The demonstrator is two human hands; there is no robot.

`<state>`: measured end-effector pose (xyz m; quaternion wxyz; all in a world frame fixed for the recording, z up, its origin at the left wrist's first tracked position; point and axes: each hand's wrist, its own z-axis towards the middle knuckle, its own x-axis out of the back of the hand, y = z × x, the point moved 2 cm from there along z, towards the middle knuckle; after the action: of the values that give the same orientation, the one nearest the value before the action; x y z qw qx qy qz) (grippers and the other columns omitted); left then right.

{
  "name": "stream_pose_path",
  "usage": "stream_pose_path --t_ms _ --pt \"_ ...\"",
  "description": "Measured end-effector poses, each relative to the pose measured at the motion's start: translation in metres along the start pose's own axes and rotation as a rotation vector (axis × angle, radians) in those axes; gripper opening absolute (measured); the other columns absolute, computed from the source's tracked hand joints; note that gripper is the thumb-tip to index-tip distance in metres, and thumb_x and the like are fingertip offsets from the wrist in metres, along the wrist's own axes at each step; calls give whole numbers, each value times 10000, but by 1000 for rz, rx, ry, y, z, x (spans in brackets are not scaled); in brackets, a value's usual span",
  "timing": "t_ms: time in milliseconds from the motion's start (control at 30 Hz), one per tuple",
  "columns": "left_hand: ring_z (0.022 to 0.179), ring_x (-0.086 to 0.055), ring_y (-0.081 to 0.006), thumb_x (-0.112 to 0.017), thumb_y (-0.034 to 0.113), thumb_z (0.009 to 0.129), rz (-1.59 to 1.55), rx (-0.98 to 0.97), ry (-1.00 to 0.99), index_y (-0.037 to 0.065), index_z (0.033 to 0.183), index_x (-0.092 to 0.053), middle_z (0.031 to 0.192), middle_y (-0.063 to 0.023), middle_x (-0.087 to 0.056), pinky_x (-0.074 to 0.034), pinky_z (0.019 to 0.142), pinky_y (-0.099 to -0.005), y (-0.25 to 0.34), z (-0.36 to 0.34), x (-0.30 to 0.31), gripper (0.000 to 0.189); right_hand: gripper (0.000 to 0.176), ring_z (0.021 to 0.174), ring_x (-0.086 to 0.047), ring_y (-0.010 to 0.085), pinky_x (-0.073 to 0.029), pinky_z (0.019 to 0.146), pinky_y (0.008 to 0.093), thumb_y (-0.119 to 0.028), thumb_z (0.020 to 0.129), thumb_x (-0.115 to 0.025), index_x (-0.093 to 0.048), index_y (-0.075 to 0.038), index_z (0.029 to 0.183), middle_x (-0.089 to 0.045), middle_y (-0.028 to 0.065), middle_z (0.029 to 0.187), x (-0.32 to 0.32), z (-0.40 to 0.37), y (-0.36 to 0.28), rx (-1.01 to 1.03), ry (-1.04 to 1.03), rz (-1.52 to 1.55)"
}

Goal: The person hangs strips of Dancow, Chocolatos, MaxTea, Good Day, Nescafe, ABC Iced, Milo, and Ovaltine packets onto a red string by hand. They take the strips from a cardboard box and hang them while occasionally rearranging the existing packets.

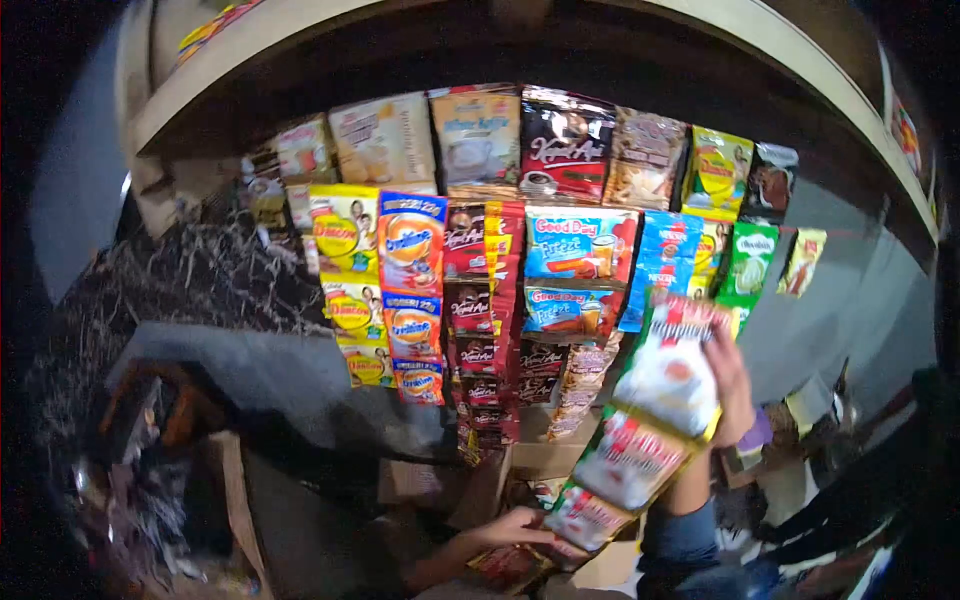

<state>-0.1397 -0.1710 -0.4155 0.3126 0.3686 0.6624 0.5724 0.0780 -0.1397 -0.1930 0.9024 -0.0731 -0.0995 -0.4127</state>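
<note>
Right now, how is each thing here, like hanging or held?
sachet strip: held up slanted, blurred, not hung.
right hand: raised, grip shut on sachet strip's top.
left hand: low, at its bottom end, grip unclear.
Ovaltine strip: hanging straight down.
Good Day packs: hanging, one above another.

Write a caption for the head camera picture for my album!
Right hand and left hand hold a sachet strip by rows of hanging drink sachets under a shelf.

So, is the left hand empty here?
No, the left hand grips the bottom of the white-and-red sachet strip that the right hand holds up.
</note>
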Motion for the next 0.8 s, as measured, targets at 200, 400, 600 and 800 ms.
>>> stream_pose_path --t_ms 200,400,600,800 --pt "730 -491 -62 -589 198 799 165 -132 -41 -28 906 -588 804 -17 -603 -419 688 -230 43 6 17 250 184 860 -595 272 -469 767 310 -50 699 -562 -614 33 854 -597 212 911 -3 45 -8 60 261 -119" --pt "959 -484 -153 -602 257 783 58 -241 -52 24 1107 -478 1066 -68 -541 -369 845 -297 32 49 -24 418 244 759 -601 262 -492 683 313 37 614 -646 -611 7 854 -598 190 896 53 41 1 233 171 -276" --pt "695 -511 -132 -602 304 779 300 -12 -103 -7 921 -563 749 -56 -586 -431 671 -279 11 117 -37 344 269 752 -598 257 -477 661 318 13 618 -651 -605 -8 883 -601 172 902 115 43 53 367 247 -539" --pt "586 -504 -75 -593 271 791 -310 -101 -115 -23 978 -557 763 -10 -602 -427 506 -272 60 138 -71 350 234 693 -601 253 -490 618 314 6 597 -633 -626 27 831 -610 178 848 133 23 131 314 266 -509"
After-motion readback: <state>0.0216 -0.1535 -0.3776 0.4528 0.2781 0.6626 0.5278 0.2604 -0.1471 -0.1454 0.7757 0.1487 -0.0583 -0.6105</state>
